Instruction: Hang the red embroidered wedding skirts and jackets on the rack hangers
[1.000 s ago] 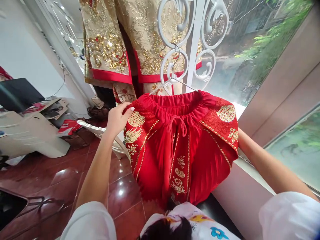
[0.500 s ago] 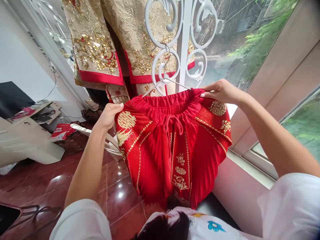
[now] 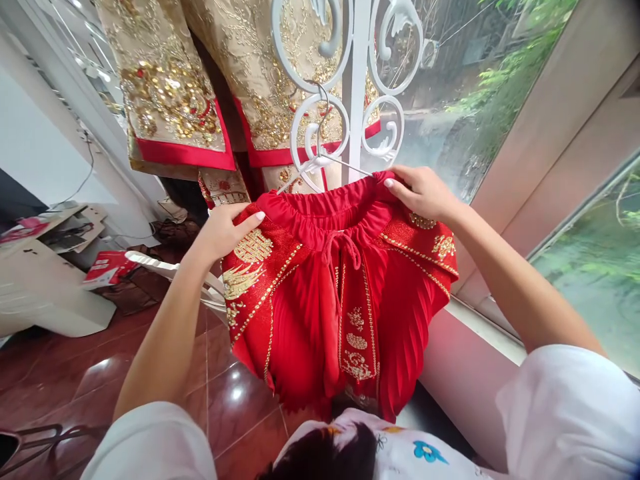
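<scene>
A red pleated skirt [image 3: 340, 293] with gold embroidery hangs from a thin wire hanger [image 3: 320, 157] hooked into a white scrolled metal stand [image 3: 353, 100]. My left hand [image 3: 225, 230] grips the left end of the skirt's gathered waistband, thumb on top. My right hand [image 3: 423, 193] pinches the right end of the waistband, fingers closed on the cloth. Behind the skirt hangs a gold sequinned jacket [image 3: 200, 87] with red trim.
A large window [image 3: 500, 87] and its low pale sill [image 3: 475, 347] run along the right. White cardboard boxes [image 3: 45, 287] and red papers [image 3: 107, 267] lie on the glossy red tiled floor [image 3: 150, 347] at left. A white plastic chair [image 3: 200, 283] stands behind my left arm.
My right hand came up from behind the skirt and took hold of the right end of the waistband. The left hand kept its grip. The view drifted right.
</scene>
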Action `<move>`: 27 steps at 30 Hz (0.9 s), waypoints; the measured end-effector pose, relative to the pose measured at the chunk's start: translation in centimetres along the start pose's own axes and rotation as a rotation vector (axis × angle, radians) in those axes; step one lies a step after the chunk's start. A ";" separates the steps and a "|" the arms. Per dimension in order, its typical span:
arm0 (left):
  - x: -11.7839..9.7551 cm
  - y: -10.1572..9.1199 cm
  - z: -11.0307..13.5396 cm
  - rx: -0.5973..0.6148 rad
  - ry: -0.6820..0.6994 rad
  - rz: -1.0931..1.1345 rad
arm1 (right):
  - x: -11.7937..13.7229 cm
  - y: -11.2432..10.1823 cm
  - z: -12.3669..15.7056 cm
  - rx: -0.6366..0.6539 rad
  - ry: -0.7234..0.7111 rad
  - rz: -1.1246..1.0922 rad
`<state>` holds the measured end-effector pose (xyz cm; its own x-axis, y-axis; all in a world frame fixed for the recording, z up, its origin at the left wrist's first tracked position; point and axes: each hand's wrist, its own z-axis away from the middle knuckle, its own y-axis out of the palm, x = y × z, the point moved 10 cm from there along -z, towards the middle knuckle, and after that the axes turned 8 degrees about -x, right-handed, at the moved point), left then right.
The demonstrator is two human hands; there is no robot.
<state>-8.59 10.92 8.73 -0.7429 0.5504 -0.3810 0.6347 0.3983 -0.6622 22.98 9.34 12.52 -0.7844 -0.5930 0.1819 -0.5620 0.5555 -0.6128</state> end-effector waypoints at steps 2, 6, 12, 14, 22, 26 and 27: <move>-2.3 -1.2 0.2 -0.119 0.121 -0.143 | -0.6 -0.1 0.6 0.043 -0.004 -0.022; -5.1 -0.6 0.5 -0.137 0.225 -0.203 | -1.6 -0.2 1.6 0.051 0.045 -0.056; -1.4 -0.5 -1.9 -0.213 0.066 0.229 | -1.8 -1.0 2.0 -0.183 0.077 -0.032; 0.9 1.0 -3.3 -0.035 -0.064 0.405 | -1.9 -0.9 2.0 -0.180 0.065 -0.031; -0.6 1.3 -4.0 0.222 0.009 0.081 | 2.8 -1.2 4.0 -0.082 -0.207 0.274; -8.9 -0.6 -0.2 -0.265 0.551 -0.336 | 7.4 1.2 4.5 0.033 -0.432 0.336; -10.1 0.7 0.9 -0.238 0.661 -0.384 | 8.3 2.1 4.5 0.070 -0.481 0.330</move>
<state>-0.84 4.94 11.56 -0.6862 0.6344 0.3560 0.4441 0.7529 -0.4857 16.48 2.98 9.31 -0.6987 -0.6020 -0.3865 -0.2764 0.7255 -0.6303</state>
